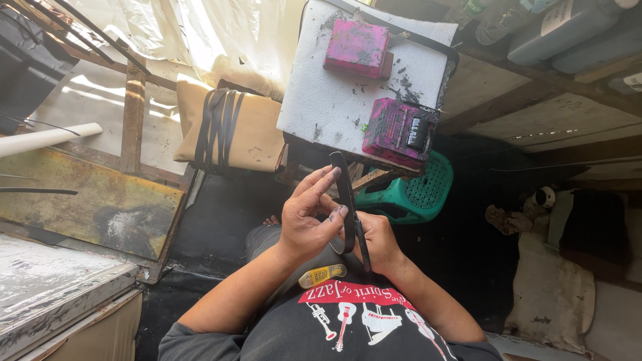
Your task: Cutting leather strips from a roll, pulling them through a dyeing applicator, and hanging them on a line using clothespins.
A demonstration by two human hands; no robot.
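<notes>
Holding a black strap [347, 200] upright over the lap: left hand [306, 224] pinches its edge between thumb and extended fingers, right hand [378, 241] closes around the lower end, probably steadying it. Nearby, bundled black straps [217, 130] lie on tan material; two magenta-stained blocks [358, 47] sit within reach on the white board [321, 100].

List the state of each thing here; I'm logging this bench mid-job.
left hand: gripping the black strap, fingers extended
right hand: closed on the strap
black strap: held up, slightly curved
pink blocks: ink-stained, on the white board
green stool: lying tipped
</notes>
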